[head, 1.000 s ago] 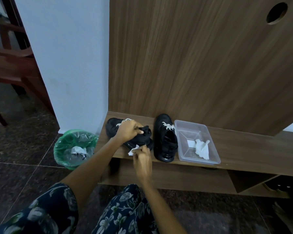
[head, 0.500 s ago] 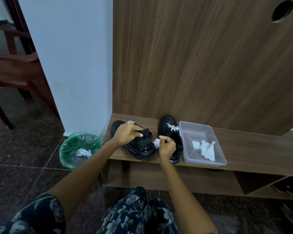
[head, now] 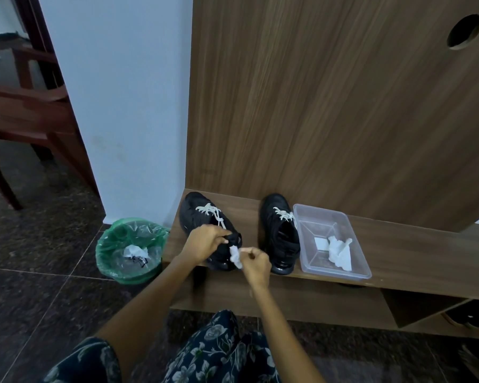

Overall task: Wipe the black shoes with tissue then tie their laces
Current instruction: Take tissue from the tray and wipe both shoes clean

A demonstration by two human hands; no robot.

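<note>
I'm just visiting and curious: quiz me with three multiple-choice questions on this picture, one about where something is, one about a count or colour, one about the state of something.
1. Where is the clear plastic tray?
A. On the floor by the bin
B. On the wooden shelf, right of the shoes
C. Between the two shoes

2. What colour is the liner of the bin?
A. Green
B. Red
C. Black

3. What is the right hand doing?
A. Resting flat on the shelf
B. Hanging empty
C. Pinching a crumpled tissue

Answers:
1. B: the tray sits on the shelf beside the right shoe.
2. A: a green bag lines the bin's rim.
3. C: its fingers pinch the white tissue by the left shoe, which the left hand holds.
</note>
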